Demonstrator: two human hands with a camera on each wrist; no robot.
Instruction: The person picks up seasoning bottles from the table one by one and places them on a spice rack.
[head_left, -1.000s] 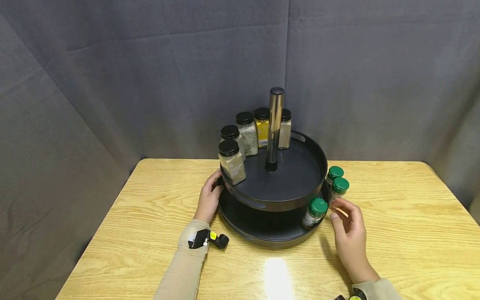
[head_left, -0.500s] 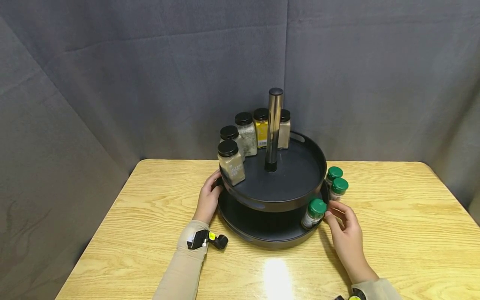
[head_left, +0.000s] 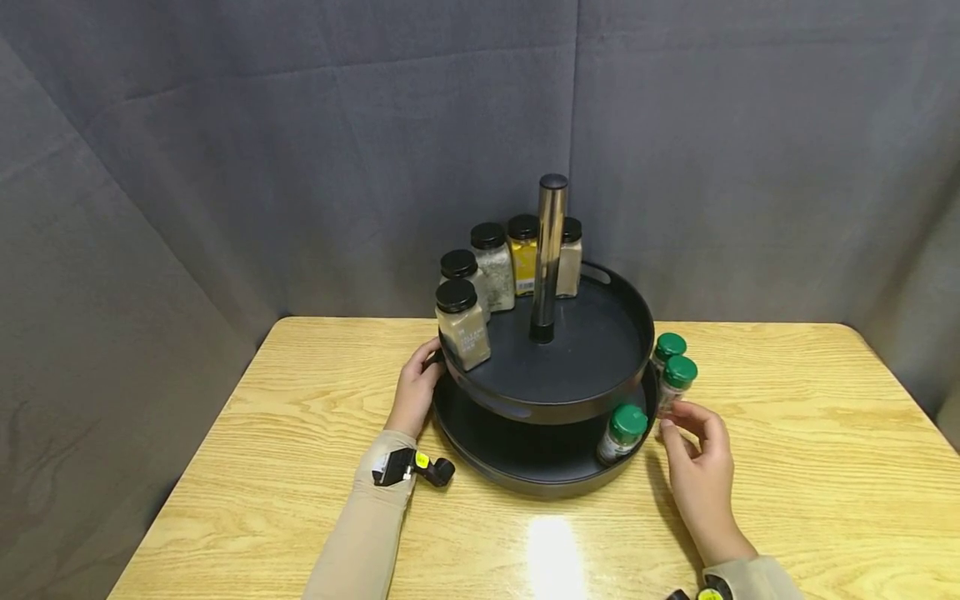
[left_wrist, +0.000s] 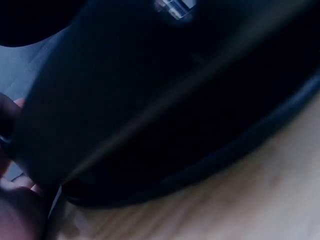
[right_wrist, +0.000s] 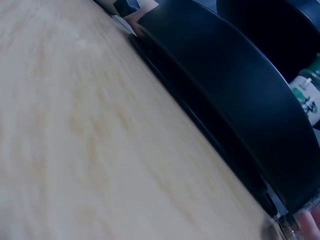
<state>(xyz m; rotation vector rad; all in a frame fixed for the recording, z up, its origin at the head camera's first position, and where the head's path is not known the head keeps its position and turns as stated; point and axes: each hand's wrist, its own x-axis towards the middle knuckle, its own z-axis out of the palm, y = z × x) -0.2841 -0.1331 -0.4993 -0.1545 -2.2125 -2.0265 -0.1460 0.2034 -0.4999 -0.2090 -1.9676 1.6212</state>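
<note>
A two-tier black lazy Susan stands on the table, with a metal pole [head_left: 551, 250] through its middle. My left hand [head_left: 411, 396] grips the left rim of the lower tray [head_left: 517, 458]; in the left wrist view its fingers [left_wrist: 22, 210] are at the tray wall. A green-capped spice jar [head_left: 622, 435] leans inside that tray at the front right. My right hand [head_left: 703, 467] is beside the tray's right rim, fingers loosely bent. Its fingertips are close to a green-capped jar [head_left: 677, 385]; whether they touch is unclear. Another green-capped jar [head_left: 669, 344] stands behind it.
Several black-capped spice jars, including a front one [head_left: 467, 333] and a yellow one [head_left: 524, 262], line the left and back of the upper tray [head_left: 592, 358]. The wooden table [head_left: 810, 433] ends at a grey cloth backdrop [head_left: 750, 167].
The jar in the lower tray has shifted slightly left and toward me. My left hand has shifted slightly away from me. My right hand touched the rim, then drew back rightward.
</note>
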